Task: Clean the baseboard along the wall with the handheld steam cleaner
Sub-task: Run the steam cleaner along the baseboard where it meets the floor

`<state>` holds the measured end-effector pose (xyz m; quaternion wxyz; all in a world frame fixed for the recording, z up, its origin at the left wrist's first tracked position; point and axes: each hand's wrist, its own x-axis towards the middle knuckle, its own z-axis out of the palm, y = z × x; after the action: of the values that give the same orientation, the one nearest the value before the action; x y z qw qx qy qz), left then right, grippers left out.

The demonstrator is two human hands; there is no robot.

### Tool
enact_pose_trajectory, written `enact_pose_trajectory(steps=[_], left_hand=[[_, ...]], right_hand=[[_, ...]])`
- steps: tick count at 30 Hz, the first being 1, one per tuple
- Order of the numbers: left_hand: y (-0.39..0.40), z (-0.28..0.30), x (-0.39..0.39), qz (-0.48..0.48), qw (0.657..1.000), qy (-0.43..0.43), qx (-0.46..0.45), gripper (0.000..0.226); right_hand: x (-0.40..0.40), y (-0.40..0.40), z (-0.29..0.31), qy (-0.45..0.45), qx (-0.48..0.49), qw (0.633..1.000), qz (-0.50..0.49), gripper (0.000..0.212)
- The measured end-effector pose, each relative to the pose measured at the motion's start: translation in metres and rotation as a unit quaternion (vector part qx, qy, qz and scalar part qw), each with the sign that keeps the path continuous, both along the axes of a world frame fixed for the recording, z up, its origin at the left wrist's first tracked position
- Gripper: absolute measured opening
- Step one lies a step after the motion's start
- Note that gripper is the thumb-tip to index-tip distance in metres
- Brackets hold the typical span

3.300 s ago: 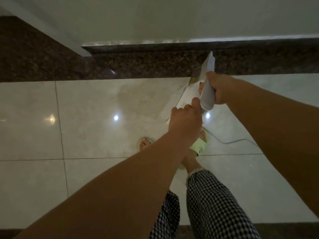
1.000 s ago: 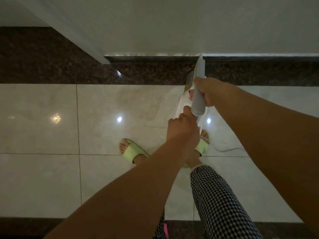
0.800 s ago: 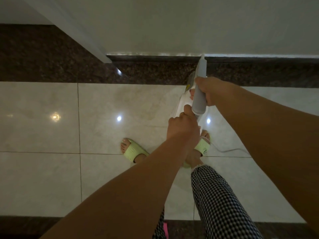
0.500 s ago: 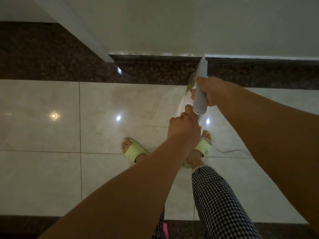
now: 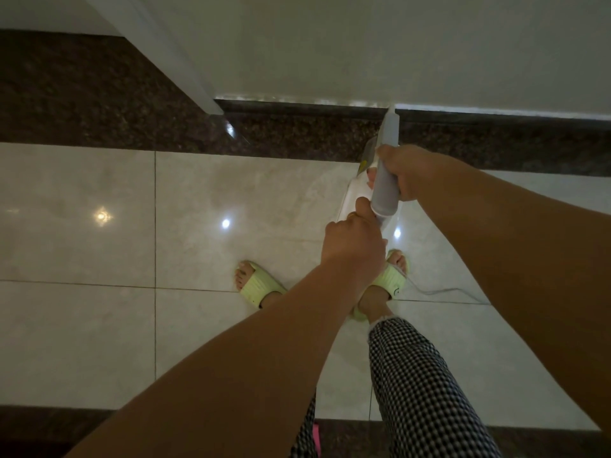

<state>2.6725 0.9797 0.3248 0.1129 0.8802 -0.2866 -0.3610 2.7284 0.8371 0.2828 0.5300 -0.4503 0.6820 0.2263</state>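
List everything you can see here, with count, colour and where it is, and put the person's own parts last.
steam cleaner: one, white and grey, held in both hands, nozzle tip up at the baseboard's top edge
baseboard: one dark strip along the foot of the wall
wall: one, white, across the top
dark stone border: one speckled brown band, between wall and tiles
floor tiles: several, glossy cream, centre
cord: one, thin and pale, on the tiles at right
slippers: two, light green, on the feet
checked trousers: one pair, black and white, bottom
left hand: grips the cleaner's rear
right hand: grips the handle
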Motion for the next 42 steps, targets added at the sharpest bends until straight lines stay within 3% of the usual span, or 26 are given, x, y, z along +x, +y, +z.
enact_pose_trajectory(steps=[18, 42], left_hand=[[0.007, 0.002, 0.003, 0.017, 1.0, 0.007, -0.009, 0.048], [0.019, 0.004, 0.013, 0.018, 1.0, 0.013, -0.007, 0.047]], right_hand=[[0.006, 0.006, 0.005, 0.005, 0.0, 1.0, 0.031, 0.044], [0.015, 0.022, 0.008, -0.002, -0.012, 1.0, 0.015, 0.053]])
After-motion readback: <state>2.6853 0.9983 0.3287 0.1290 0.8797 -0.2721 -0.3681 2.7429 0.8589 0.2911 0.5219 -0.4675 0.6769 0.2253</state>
